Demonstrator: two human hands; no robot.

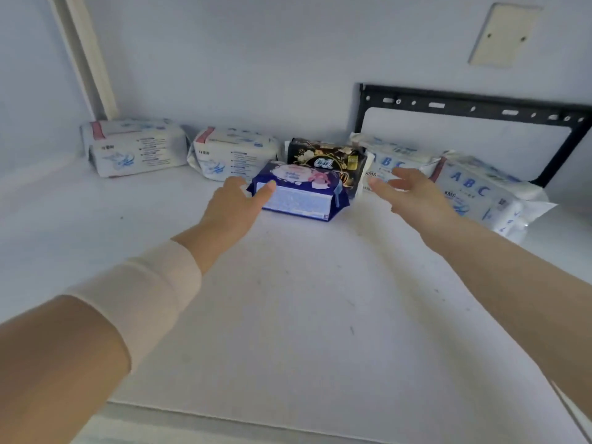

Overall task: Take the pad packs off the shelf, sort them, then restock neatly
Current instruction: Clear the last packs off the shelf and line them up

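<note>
Two bare forearms reach over the front edge of a white shelf (pixel 288 315), the left one in a beige wrist wrap (pixel 153 293). The left hand (pixel 230 209) lays its thumb on the left end of a blue pad pack (pixel 301 193) at mid-shelf; whether its fingers grip cannot be told. The right hand (pixel 413 193) hovers released, fingers spread, just to the pack's right. Best to take both ends, as the film looks slippery. Directly behind is a black pack with gold flowers (pixel 326 155). Along the back edge are left white packs (pixel 137 149) and right white packs (pixel 480 187) reading "ABC" and "KMS".
</note>
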